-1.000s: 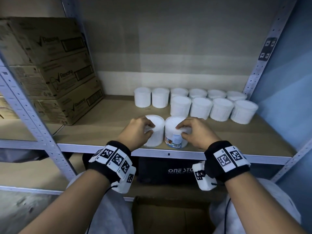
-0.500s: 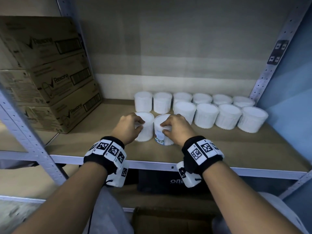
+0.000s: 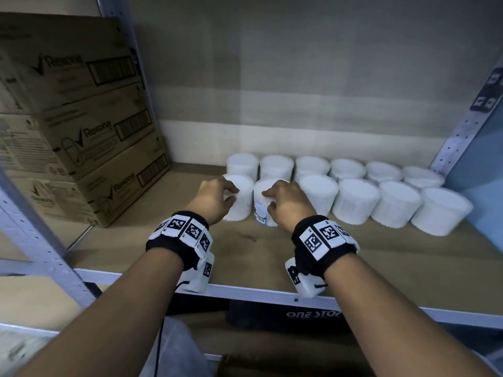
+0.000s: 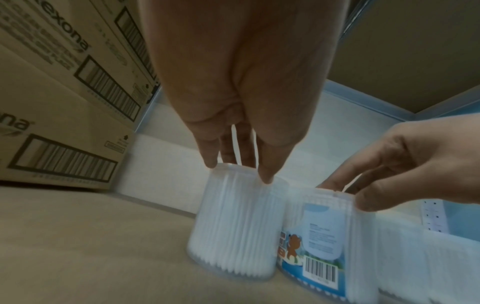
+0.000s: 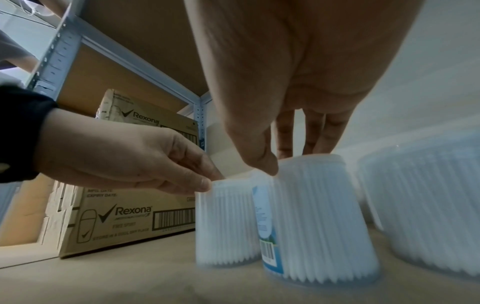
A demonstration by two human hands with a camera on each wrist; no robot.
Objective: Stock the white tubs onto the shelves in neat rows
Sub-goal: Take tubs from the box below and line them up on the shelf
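white tubs (image 3: 239, 198) and (image 3: 265, 205), one pinched at the rim in each grip, my left hand (image 3: 215, 201) and right hand (image 3: 288, 204), have slid back from the shelf (image 3: 272, 251) edge, now extending the front row (image 3: 394, 204).

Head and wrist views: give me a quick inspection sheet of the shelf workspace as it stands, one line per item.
Surface: brown shelf board with a pale metal front edge.
Job's things: back row of six white tubs; front row of four; left tub and labelled tub stand at the front row's left end.
Clutter: stacked Rexona cartons on the shelf's left.
Grippers: left hand grips the left tub's rim; right hand grips the labelled tub's rim.
Cables: a thin black cable hangs below the left wrist.
Surroundings: perforated metal uprights, blue wall right, dark box below.
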